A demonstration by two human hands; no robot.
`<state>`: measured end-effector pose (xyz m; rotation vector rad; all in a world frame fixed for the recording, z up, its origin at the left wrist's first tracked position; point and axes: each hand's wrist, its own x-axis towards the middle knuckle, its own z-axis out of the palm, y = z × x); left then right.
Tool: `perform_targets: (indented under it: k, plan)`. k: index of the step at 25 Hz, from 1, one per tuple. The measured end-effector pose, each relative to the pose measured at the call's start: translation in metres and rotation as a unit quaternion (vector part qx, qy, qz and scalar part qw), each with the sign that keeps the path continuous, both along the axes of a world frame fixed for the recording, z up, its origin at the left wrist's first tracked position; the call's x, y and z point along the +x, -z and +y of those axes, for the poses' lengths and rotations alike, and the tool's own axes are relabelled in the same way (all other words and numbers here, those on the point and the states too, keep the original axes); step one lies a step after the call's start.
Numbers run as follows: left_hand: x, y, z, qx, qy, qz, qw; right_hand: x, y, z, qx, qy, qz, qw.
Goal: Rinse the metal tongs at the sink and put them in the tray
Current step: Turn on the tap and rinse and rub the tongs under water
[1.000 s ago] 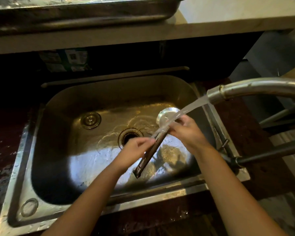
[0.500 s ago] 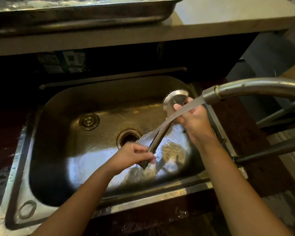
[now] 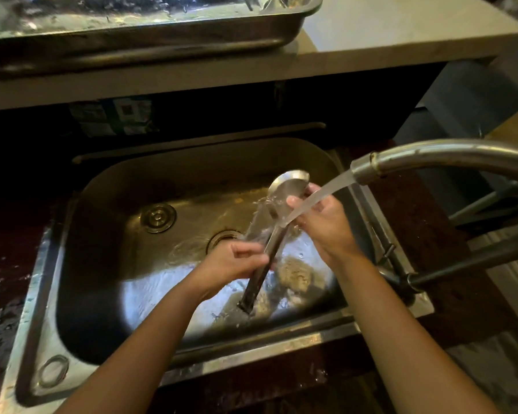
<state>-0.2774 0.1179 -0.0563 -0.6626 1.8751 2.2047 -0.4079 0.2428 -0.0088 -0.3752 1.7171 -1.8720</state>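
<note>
The left hand [image 3: 237, 261] is closed around the lower shaft of the metal tongs [image 3: 274, 234], over the sink [image 3: 108, 210] basin. The right hand [image 3: 320, 222], at 2 o'clock from the left, grips just below the spoon-shaped head. The faucet [image 3: 431, 159] stream strikes the upper shaft. Rotate the tongs under the flow, rinsing every face. The tray [image 3: 150, 34] waits at 12 o'clock on the table [image 3: 386, 31].

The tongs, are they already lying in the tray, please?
No, both hands hold the tongs over the sink, under the faucet's stream.
</note>
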Motion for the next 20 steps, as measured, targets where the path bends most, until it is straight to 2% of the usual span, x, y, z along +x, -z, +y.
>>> perform_targets:
  k: [3,5,7,10,12,14,16,20]
  plan:
    - [0.013,0.008,0.008,0.041,0.025,-0.011,0.999,-0.009,-0.004,0.001,0.015,0.033,-0.024,0.999]
    - [0.008,0.008,0.014,0.085,-0.002,-0.021,0.996,-0.006,-0.004,0.002,0.088,0.022,-0.023,0.996]
    - [-0.002,0.007,0.02,0.137,-0.04,-0.03,0.989,0.0,-0.006,0.01,0.194,0.028,0.033,0.98]
    - [-0.016,0.004,0.021,0.194,-0.09,-0.04,0.976,0.014,-0.017,0.039,0.335,0.078,0.194,0.919]
    - [-0.024,0.001,0.019,0.204,-0.107,-0.039,0.972,0.028,-0.023,0.062,0.377,0.096,0.3,0.871]
    - [-0.032,-0.003,0.019,0.219,-0.126,-0.036,0.967,0.042,-0.025,0.076,0.443,0.092,0.388,0.803]
    - [-0.041,-0.009,0.019,0.24,-0.152,-0.035,0.958,0.05,-0.022,0.084,0.52,0.065,0.407,0.748]
    - [-0.054,-0.016,0.017,0.281,-0.175,-0.026,0.943,0.058,-0.018,0.089,0.577,0.01,0.359,0.734]
